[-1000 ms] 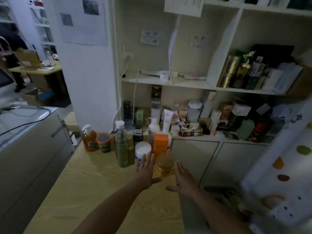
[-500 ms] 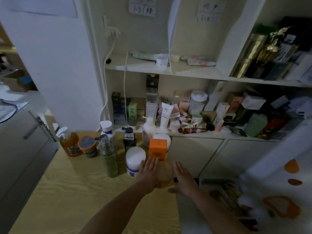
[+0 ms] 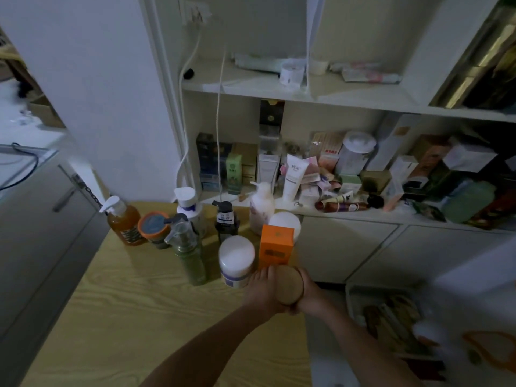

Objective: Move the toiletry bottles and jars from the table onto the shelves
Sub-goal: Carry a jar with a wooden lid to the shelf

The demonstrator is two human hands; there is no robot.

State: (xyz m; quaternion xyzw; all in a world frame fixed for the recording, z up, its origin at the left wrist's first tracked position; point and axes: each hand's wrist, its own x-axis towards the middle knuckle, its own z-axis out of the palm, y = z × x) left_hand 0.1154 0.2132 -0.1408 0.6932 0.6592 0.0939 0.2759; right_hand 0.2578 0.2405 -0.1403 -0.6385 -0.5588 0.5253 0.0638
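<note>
Dim light falls on a yellow wood-grain counter [image 3: 125, 317], and at its right edge both hands clasp a tan-lidded jar [image 3: 287, 287]. The left hand [image 3: 261, 296] curls round its left side and the right hand [image 3: 311, 300] wraps the other. Whether the jar is off the surface cannot be told. A straight upward lift looks wisest, since a white jar [image 3: 236, 259] stands just beside it on the left and an orange box [image 3: 276, 247] just behind, both easy to knock. Beyond, the lower shelf [image 3: 349, 216] is crowded, so the upper shelf [image 3: 251, 89], with bare board showing, seems the better target. The jar should travel level and pass above the white pump bottle [image 3: 261, 212].
</note>
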